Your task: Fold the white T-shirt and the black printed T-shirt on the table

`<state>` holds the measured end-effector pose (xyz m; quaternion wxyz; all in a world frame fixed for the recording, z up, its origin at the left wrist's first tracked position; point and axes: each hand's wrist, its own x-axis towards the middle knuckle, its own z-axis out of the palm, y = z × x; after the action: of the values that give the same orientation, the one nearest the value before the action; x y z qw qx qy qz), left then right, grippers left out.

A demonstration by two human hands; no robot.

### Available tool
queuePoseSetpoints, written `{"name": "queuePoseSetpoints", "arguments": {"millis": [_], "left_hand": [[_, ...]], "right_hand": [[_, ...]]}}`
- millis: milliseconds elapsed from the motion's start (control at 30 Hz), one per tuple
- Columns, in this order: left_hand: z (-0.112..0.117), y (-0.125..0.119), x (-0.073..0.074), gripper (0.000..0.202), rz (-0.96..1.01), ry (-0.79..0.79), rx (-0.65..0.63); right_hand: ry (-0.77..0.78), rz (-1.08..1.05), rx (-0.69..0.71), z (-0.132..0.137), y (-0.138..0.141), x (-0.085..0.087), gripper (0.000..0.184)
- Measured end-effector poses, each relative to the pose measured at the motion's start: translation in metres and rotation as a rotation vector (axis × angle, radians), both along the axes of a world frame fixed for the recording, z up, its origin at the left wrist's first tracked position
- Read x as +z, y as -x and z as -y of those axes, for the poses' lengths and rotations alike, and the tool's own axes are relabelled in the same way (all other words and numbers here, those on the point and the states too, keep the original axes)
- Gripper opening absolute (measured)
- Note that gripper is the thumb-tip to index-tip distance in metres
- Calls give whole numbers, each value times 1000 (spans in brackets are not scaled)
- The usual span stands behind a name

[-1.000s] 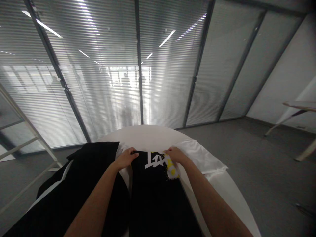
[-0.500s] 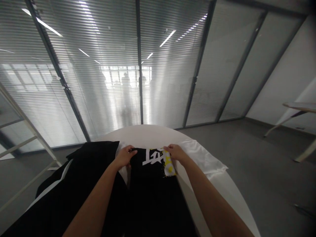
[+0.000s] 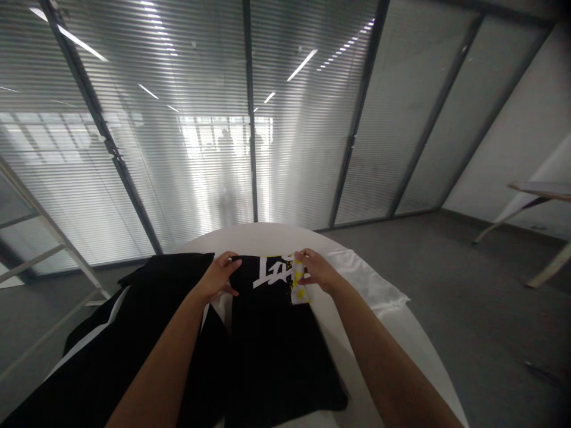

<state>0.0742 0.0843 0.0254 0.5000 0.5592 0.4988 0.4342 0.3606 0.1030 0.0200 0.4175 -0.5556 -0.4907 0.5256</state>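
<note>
A black garment with a white and yellow print (image 3: 279, 351) lies on the round white table (image 3: 250, 235), its far part folded over so the print faces up. With thumb and fingers, my left hand (image 3: 222, 276) grips the left end of the folded edge. My right hand (image 3: 314, 270) pinches the opposite end, beside the yellow and white patch. What kind of garment it is, I cannot tell. Left of it, more black cloth (image 3: 147, 315) spreads over the table and hangs past its edge.
Shiny white cloth (image 3: 368, 279) lies along the table's right side. A pale metal frame (image 3: 66, 244) stands at the left. Glass partitions with blinds (image 3: 298, 148) rise behind the table. Another table (image 3: 542, 190) stands at the far right.
Both hands have moved slightly up and away with the folded edge. The garment's near edge has come into view above the table.
</note>
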Motion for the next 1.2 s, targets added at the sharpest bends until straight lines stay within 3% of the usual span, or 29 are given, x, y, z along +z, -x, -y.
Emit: {"name": "queuePoseSetpoints", "arguments": {"millis": [367, 633, 833, 1033, 1200], "left_hand": [[-9, -1, -2, 40, 56, -234, 128], [-8, 4, -1, 36, 143, -301, 100], [-8, 18, 0, 29, 135, -277, -15], [3, 30, 24, 26, -84, -239, -177], [14, 37, 44, 18, -303, -239, -390]], "right_hand": [[-229, -147, -56, 1, 3, 11, 36], [-259, -325, -12, 0, 1, 6, 37], [-221, -374, 61, 2, -2, 8, 30], [-188, -363, 179, 2, -11, 9, 29], [-105, -198, 403, 10, -28, 20, 24]]}}
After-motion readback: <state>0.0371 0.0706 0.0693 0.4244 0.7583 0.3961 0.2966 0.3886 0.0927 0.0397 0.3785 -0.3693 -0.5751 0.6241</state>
